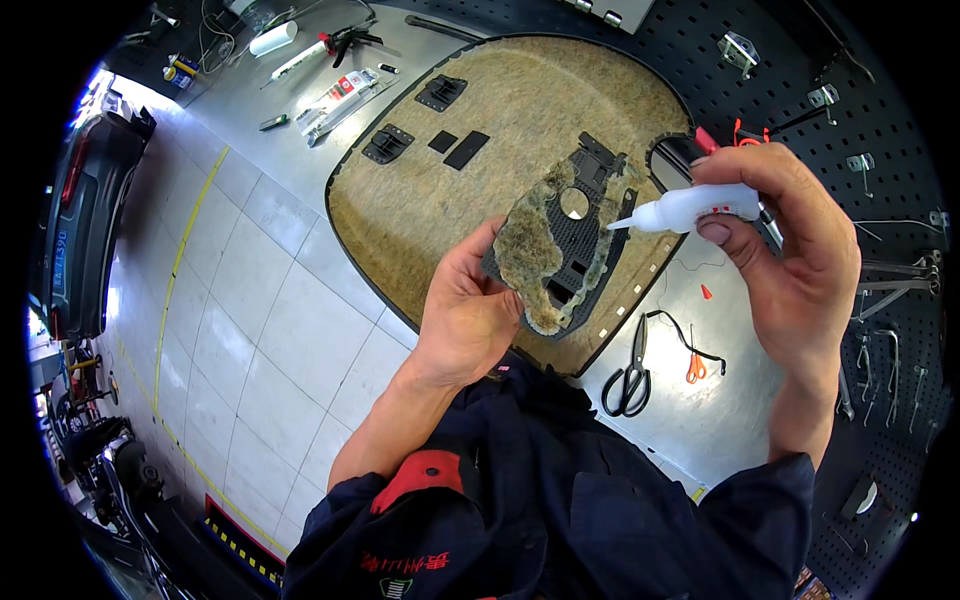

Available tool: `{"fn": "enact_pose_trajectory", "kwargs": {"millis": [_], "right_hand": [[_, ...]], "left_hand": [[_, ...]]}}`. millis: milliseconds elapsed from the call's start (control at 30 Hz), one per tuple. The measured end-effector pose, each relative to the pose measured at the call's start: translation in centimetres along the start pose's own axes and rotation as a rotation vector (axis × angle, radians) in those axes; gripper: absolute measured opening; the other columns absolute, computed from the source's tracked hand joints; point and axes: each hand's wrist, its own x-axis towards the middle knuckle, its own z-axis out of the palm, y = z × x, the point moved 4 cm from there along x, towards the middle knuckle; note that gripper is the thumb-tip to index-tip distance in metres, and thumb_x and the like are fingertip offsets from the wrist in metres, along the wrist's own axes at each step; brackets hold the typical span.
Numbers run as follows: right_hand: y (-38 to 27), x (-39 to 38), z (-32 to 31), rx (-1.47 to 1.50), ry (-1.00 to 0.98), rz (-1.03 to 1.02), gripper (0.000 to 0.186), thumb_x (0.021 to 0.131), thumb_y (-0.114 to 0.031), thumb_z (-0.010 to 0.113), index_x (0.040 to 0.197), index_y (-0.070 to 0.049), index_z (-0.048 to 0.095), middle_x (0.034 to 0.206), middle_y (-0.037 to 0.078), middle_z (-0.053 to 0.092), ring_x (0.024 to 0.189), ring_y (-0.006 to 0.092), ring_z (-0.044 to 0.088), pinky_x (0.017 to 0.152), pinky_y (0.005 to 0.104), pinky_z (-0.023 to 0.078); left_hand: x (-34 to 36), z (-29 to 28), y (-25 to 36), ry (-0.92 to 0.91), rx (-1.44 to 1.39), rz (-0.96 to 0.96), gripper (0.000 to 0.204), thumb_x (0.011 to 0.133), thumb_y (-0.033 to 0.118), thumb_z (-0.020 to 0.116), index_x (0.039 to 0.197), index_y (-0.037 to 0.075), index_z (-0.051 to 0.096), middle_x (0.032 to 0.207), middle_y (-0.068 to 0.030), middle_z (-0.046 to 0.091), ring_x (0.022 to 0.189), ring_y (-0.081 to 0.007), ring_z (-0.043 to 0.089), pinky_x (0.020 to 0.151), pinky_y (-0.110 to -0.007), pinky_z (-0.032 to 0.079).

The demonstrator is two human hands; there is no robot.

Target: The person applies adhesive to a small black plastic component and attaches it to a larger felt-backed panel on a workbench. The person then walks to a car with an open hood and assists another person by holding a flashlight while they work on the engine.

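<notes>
My left hand [467, 312] grips the near left edge of a black plastic bracket [575, 232], whose ribbed face carries patches of torn brownish fibre and a round hole. My right hand [790, 240] is closed around a white squeeze glue bottle [700, 208], tipped sideways. Its thin nozzle points left, right at the bracket's right edge; whether it touches cannot be made out. Under both lies a large tan fibre trim panel [400, 220] with a dark rim, spread on a metal workbench [690, 385].
On the panel sit two black plastic mounts [441, 93] and two dark pads [466, 151]. Black-handled scissors [628, 388], orange-handled scissors [696, 368] and a small red cap [706, 292] lie right. A caulking gun [320, 55] is at the back; a tool pegboard [900, 200] stands right.
</notes>
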Motion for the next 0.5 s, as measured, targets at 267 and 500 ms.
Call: {"fn": "enact_pose_trajectory", "kwargs": {"millis": [267,500], "right_hand": [[-0.4,0.9,0.1,-0.153,0.006,-0.126,0.03,0.077,0.007,0.076,0.106,0.002,0.07,0.096,0.01,0.072,0.087,0.0209,0.069,0.081,0.0322,0.056],[-0.5,1.2,0.1,-0.162,0.004,-0.112,0.033,0.076,0.013,0.073,0.106,0.002,0.071,0.096,0.01,0.072,0.086,0.0199,0.069,0.08,0.0309,0.057]], "left_hand": [[0.0,0.1,0.2,-0.016,0.001,0.022,0.061,0.086,-0.013,0.068,0.144,-0.006,0.048,0.135,-0.0117,0.065,0.121,-0.0219,0.065,0.103,-0.037,0.053],[0.0,-0.2,0.2,-0.044,-0.011,0.014,0.062,0.087,-0.008,0.073,0.143,-0.006,0.049,0.133,-0.0114,0.065,0.12,-0.0211,0.065,0.103,-0.037,0.053]]}}
